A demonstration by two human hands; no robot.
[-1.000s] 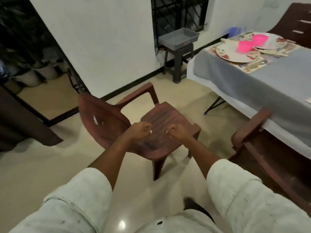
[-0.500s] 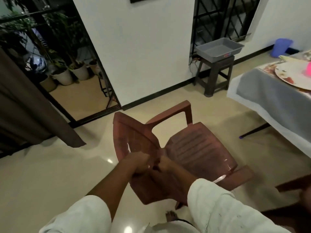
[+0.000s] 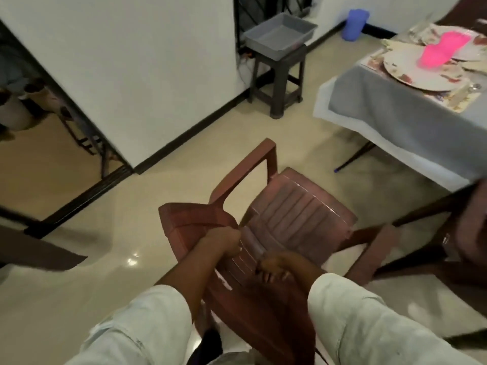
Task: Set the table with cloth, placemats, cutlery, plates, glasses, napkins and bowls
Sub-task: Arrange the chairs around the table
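No readable writing or brand anywhere, frame is blurring. Left hand is curling its fingers around the top edge of the brown plastic chair backrest; right hand is gripping the same edge just beside it, fingers bent over it. Chair seat is facing away toward the table at upper right, carrying grey cloth, plates, pink bowls. Grey tray is sitting on a dark stool by the wall.
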